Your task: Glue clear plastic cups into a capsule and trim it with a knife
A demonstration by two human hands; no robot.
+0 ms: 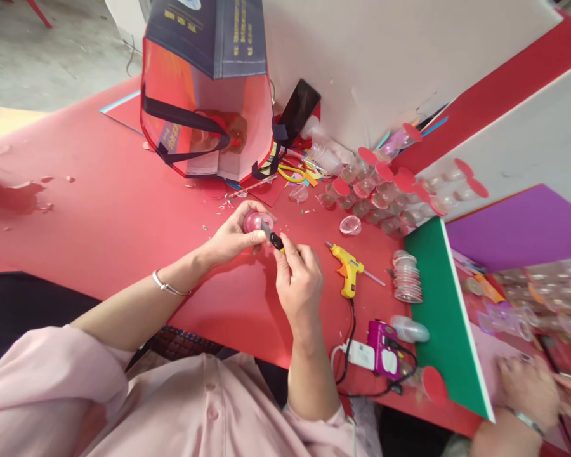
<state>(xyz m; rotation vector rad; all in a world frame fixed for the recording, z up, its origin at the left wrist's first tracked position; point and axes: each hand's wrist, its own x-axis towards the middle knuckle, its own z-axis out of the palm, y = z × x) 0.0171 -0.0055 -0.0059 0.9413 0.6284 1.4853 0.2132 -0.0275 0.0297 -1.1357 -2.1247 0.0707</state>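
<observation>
My left hand [240,236] is closed around a small clear plastic cup [252,221] that looks pink over the red table. In my right hand [299,274] is a utility knife [276,240] with a black and yellow handle. Its blade reaches to the cup's near side, beside my left thumb; whether it cuts into the plastic I cannot tell. Right of my right hand a yellow glue gun [349,269] lies on the table, a glue stick poking out of its back. Beyond it sits a clear round lid or shallow cup [350,225].
A large open bag [240,70] stands at the back, near a phone [301,109] and yellow-handled scissors [292,172]. Cups with red discs [383,172] are heaped back right. A green panel [445,311] edges the right side, by a purple power adapter [383,349]. Beyond are another person's hands [528,387].
</observation>
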